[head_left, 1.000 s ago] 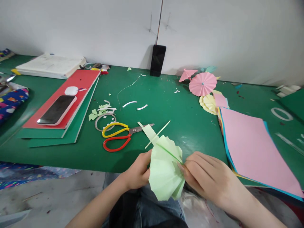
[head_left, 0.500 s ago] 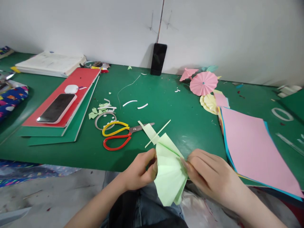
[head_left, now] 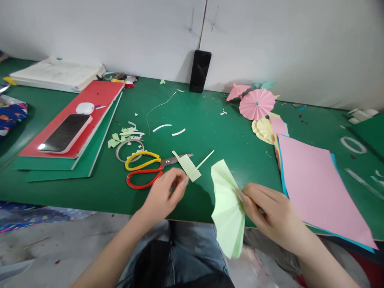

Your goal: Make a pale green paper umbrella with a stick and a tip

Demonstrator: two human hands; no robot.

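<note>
My right hand (head_left: 271,214) pinches a pleated light-green paper fan (head_left: 227,208) by its right edge, holding it over the table's front edge. My left hand (head_left: 164,194) is off the fan, over the table just right of the scissors; its fingers are curled loosely with nothing in them. The fingertips reach toward a light-green paper strip (head_left: 189,166) and a thin white stick (head_left: 204,161) lying on the green mat (head_left: 210,132). Yellow-and-red-handled scissors (head_left: 147,171) lie just left of that strip.
A stack of pink and other coloured sheets (head_left: 318,184) lies at the right. Finished pink (head_left: 257,104) and yellow paper umbrellas sit behind it. A phone (head_left: 64,133) rests on red and green boards at left; a dark phone (head_left: 200,71) leans on the wall. Paper scraps and a tape ring (head_left: 129,149) lie near the scissors.
My left hand let go of the green fan and moved up and left toward the paper strip. The fan, now held only by my right hand, shifted right.
</note>
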